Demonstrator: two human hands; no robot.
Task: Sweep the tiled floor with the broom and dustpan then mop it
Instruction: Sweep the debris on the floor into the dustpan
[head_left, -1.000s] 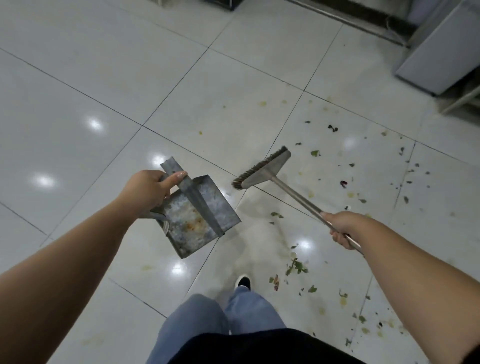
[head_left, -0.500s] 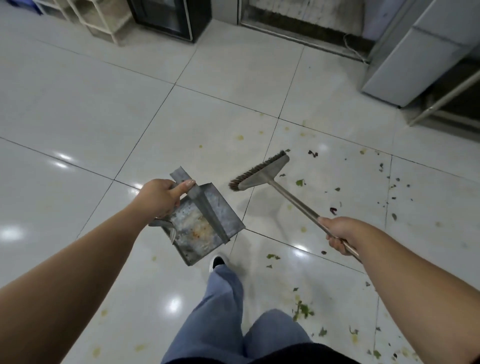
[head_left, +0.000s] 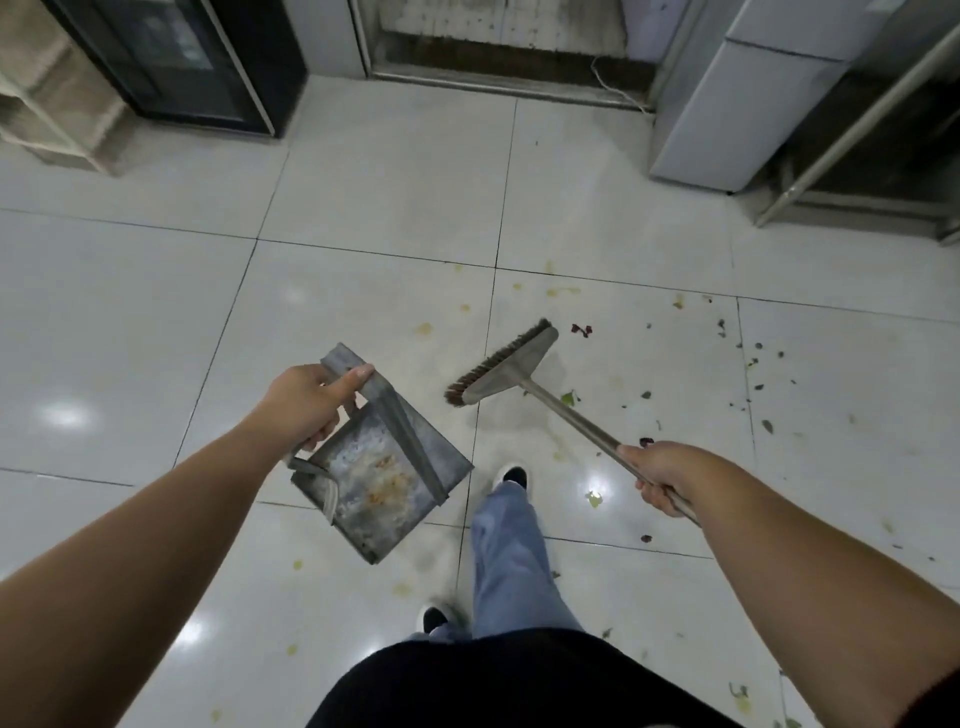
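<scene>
Down at centre frame, the left hand (head_left: 306, 402) curls round the handle of a dull grey, rust-stained metal dustpan (head_left: 382, 470), thumb laid along its upper edge, holding it above the glossy white tiled floor (head_left: 379, 208). To its right, the right hand (head_left: 670, 475) grips the thin metal handle of a brown-bristled broom (head_left: 501, 366), whose head points toward the upper middle, bristles just beside the floor. Green leaf scraps (head_left: 569, 399) and yellowish stains dot the tiles on the right side. A blue-jeaned leg (head_left: 511, 561) steps forward between both tools. At upper left stands a black glass-fronted cabinet (head_left: 176, 62); at upper right, a pale grey cabinet (head_left: 727, 98).
</scene>
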